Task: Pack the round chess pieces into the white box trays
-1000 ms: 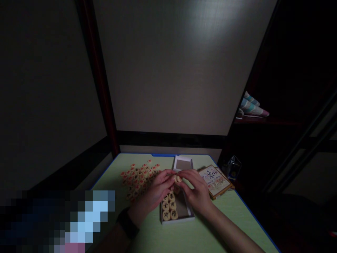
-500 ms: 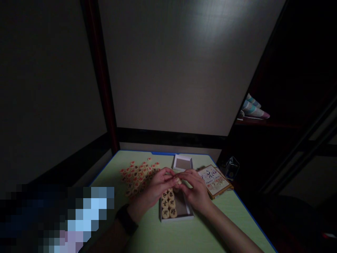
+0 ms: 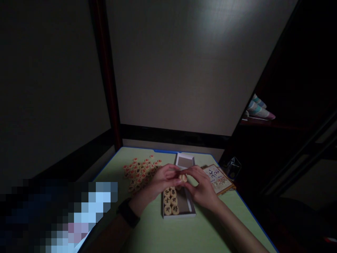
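Observation:
Both my hands meet above the far part of a shallow white box [image 3: 181,215]. Between the fingertips of my left hand [image 3: 161,182] and my right hand [image 3: 202,188] are round wooden Chinese chess pieces [image 3: 183,178], pressed together; their exact number is hard to see. Both hands are closed around them. Inside the box, black-marked Chinese chess pieces [image 3: 171,202] stand face up in two columns on the left side; its brown bottom shows to the right. My hands hide the box's far end.
Loose red- and black-marked pieces [image 3: 140,170] lie scattered on the green table [image 3: 147,228], left of my hands. Behind them sits a white box part [image 3: 185,154]. A flat case with calligraphy [image 3: 219,179] lies at the right edge, near a dark shiny object [image 3: 233,168].
The view has shifted slightly, so everything sits a little to the right. The pieces between my fingers have turned and now show more, with a reddish mark visible.

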Demonstrator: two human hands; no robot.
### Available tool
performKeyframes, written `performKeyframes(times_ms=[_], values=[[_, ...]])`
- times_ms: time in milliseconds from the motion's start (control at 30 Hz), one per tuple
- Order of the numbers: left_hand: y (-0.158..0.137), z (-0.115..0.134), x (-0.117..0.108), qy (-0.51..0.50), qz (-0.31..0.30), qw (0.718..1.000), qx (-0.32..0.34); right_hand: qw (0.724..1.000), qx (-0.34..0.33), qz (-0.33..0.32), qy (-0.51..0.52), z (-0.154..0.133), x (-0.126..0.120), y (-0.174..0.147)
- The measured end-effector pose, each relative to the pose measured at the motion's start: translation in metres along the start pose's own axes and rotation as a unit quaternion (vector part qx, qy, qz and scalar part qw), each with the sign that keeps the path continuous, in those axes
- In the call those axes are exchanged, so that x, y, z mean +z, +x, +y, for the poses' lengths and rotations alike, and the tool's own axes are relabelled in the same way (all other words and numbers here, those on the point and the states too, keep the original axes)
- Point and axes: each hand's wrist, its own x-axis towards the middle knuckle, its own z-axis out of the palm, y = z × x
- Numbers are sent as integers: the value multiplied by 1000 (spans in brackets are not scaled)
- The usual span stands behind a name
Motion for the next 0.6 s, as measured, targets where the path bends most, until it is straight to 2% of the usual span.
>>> performKeyframes(times_ms=[67, 133, 167, 233, 300, 367, 467, 600], values=[[5, -2, -5, 80, 55, 994, 41, 995, 50, -73, -43, 0, -8, 2], [8, -4, -9, 202, 108, 971, 66, 976, 98, -168, -98, -2, -12, 2], [8, -6, -10, 277, 125, 950, 67, 963, 113, -209, -125, -4, -11, 2], [6, -8, -9, 431, 135, 890, 62, 942, 124, -257, -174, -6, -6, -1], [1, -9, -5, 550, 121, 824, 60, 929, 123, -268, -223, -7, 1, -5], [-2, -11, -1, 611, 91, 784, 59, 919, 125, -268, -262, -6, 8, -7], [-6, -14, 4, 638, 51, 767, 51, 915, 132, -266, -274, -3, 13, -9], [-8, -17, 5, 657, 33, 752, 42, 922, 145, -259, -249, 0, 13, -8]])
